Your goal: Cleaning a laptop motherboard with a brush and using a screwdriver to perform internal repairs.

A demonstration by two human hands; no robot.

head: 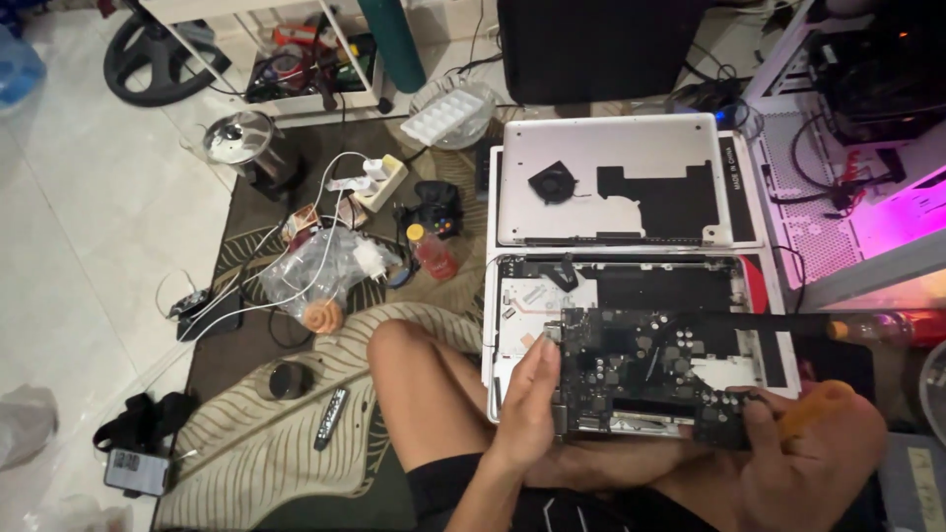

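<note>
patterned rug fills lower left; left hand and right hand fingers grip black circuit board over opened laptop shell at centre right.

Home floor, patterned rug, game controller, remote, cooking pot, tiled floor

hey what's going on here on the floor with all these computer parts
A person sits on a patterned rug, holding a dark circuit board over an opened laptop shell. The left hand grips the board's left edge; the right hand holds its lower right corner along with an orange-handled tool. The laptop's silver bottom cover lies just beyond, with a small black fan on it.
</note>
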